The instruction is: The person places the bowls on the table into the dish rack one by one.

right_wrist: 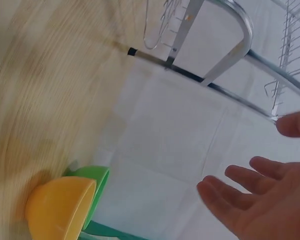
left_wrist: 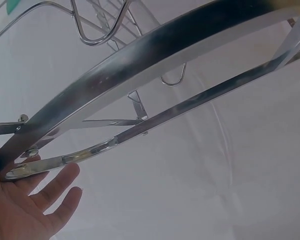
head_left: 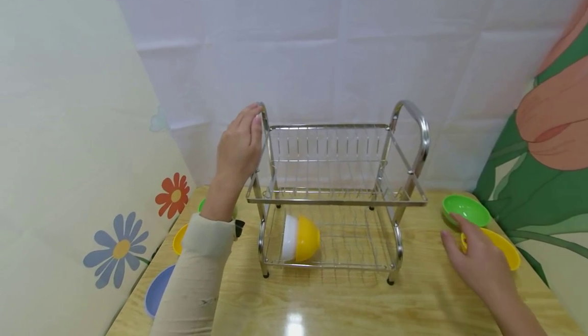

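Observation:
A two-tier metal dish rack (head_left: pixel 337 202) stands on the wooden table. My left hand (head_left: pixel 239 144) holds the top of its left side frame; in the left wrist view, the curved bar (left_wrist: pixel 90 85) runs between thumb and fingers. On the lower tier, a white bowl (head_left: pixel 289 238) and a yellow bowl (head_left: pixel 308 239) stand on edge, side by side, at the left. My right hand (head_left: pixel 482 259) is right of the rack with fingers spread and nothing held. It partly covers another yellow bowl (head_left: pixel 505 249), with a green bowl (head_left: pixel 466 210) behind that one.
Left of the rack, partly hidden by my left forearm, are a blue dish (head_left: pixel 158 290), a yellow dish (head_left: pixel 179 239) and a green dish (head_left: pixel 202 204). A white sheet (head_left: pixel 298 70) hangs behind the rack. Flower-patterned panels (head_left: pixel 551 121) flank both sides of the table (head_left: pixel 257 305).

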A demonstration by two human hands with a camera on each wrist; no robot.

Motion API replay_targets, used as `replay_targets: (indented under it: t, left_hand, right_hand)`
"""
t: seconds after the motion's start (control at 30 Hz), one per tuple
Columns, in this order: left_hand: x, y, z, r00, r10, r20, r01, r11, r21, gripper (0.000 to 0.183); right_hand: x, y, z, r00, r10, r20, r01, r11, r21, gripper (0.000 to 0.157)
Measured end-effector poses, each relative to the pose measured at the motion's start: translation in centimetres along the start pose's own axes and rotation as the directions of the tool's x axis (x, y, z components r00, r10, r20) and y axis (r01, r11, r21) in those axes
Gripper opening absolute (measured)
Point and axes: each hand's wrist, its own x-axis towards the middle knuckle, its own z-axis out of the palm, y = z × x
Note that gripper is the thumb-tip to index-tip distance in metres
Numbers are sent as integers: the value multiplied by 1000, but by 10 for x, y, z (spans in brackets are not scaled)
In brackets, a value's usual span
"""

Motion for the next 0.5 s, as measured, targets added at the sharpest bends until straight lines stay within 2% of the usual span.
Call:
replay_targets:
  t: [0.13, 0.2, 0.33, 0.5]
  left_hand:
    - [0, 0, 0, 1000, -1, 3, 1, 1000, -4, 52]
    - [1, 0, 0, 1000, 1, 6, -1, 1000, 0, 52]
    - [1, 0, 1, 1000, 2, 9, -2, 1000, 3, 51]
    - [1, 1, 4, 1000, 2, 0, -2, 1000, -7, 50]
  right_hand:
    - [8, 20, 1, 993, -30, 114, 27, 999, 28, 75]
    - [11, 32, 4, 992, -51, 116, 49, 999, 19, 81]
    - [13, 53, 9, 996, -57, 71, 59, 998, -25, 86]
    - [16, 76, 8, 997, -1, 83, 5, 999, -47, 92]
